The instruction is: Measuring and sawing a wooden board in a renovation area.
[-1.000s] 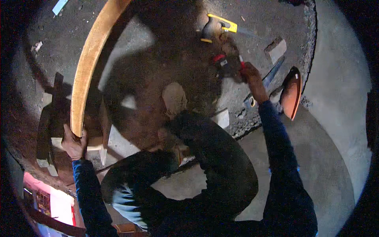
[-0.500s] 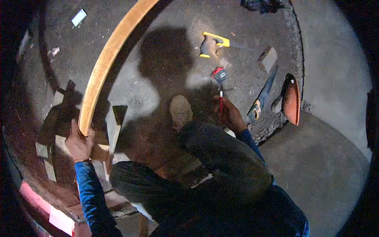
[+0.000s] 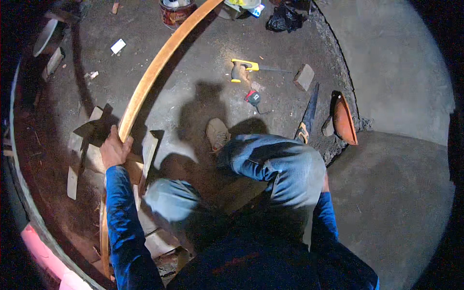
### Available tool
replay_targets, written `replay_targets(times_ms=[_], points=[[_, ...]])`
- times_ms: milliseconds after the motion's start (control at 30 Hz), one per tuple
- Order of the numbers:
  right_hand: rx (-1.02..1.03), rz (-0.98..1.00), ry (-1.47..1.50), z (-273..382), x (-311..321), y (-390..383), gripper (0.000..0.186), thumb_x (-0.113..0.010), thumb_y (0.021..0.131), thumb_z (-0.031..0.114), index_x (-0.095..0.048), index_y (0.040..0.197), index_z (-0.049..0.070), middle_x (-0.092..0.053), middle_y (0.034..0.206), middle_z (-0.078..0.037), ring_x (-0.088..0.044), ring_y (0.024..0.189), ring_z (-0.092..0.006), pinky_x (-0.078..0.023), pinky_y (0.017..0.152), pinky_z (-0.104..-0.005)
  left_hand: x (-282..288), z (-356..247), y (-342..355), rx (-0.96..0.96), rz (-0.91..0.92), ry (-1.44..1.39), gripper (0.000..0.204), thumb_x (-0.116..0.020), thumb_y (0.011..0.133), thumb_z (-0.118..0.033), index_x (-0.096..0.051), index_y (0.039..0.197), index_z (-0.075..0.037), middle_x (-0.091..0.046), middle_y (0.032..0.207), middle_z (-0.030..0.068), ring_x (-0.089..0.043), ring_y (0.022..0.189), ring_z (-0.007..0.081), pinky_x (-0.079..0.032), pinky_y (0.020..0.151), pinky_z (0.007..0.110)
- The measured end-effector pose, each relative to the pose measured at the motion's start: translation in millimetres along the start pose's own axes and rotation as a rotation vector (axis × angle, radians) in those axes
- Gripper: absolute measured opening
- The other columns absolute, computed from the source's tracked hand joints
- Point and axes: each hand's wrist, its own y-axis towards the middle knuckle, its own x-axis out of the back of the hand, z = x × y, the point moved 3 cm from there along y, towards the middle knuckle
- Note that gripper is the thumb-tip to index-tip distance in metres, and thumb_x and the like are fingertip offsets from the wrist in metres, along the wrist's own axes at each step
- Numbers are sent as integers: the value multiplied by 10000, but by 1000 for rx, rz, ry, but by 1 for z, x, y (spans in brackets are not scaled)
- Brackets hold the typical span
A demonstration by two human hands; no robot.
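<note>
A long, curved strip of wood (image 3: 157, 67) arcs from the top of the view down to my left hand (image 3: 115, 149). That hand is closed around the strip near some short wooden blocks (image 3: 136, 170). Past the hand, a wooden length (image 3: 104, 232) shows beside my sleeve; whether it is the same strip, I cannot tell. My right hand (image 3: 325, 182) is mostly hidden behind my bent knee, with just a bit of skin above the blue cuff showing. Its fingers and anything in them are out of sight.
On the dirt floor lie a yellow-handled saw (image 3: 245, 66), a tape measure (image 3: 253, 98), another handsaw (image 3: 309, 116), a grey block (image 3: 304, 77) and an orange hard-hat-like shell (image 3: 344, 120). A bucket (image 3: 177, 13) and a black plastic bag (image 3: 285, 18) stand farther off.
My right hand, which held a red-and-white pen-like tool near the tape measure, has drawn back behind my knee. My left hand stays on the strip. The view has shifted, showing more of the far floor.
</note>
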Motion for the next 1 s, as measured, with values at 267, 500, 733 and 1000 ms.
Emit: replay_targets(times_ms=[267,500,733,1000], points=[[-85,-157,-153,138,-36,-17,279,-604,928,299,-625,947,21,-564,758,19,-513,708,-90,-422,629,-239,-7,-3,2,-12,-41,-4,686,-647,747,-436,-515,1270,-12,-656,937,261,-636,876,424,-501,769,499],[74,-83,-435,177,-83,-48,163,-598,915,227,-601,936,66,-638,749,-111,-623,691,-219,-475,644,-353,-26,37,3,-7,-3,39,819,-669,768,-537,-431,1365,-30,-649,951,286,-632,900,440,-497,784,502],[-123,-133,-710,30,-56,-96,271,-611,871,293,-575,937,32,-609,764,-226,-596,731,-409,-458,655,-462,-51,67,17,-24,-3,-273,802,-721,792,-415,-418,1350,75,-645,1094,232,-624,999,309,-456,882,359],[-320,-18,-738,-23,-46,-149,342,-639,840,298,-630,1045,24,-657,943,-233,-640,890,-402,-501,747,-466,-47,42,12,31,-21,-121,810,-719,760,-457,-456,1315,71,-610,1130,288,-596,1071,392,-460,909,410]])
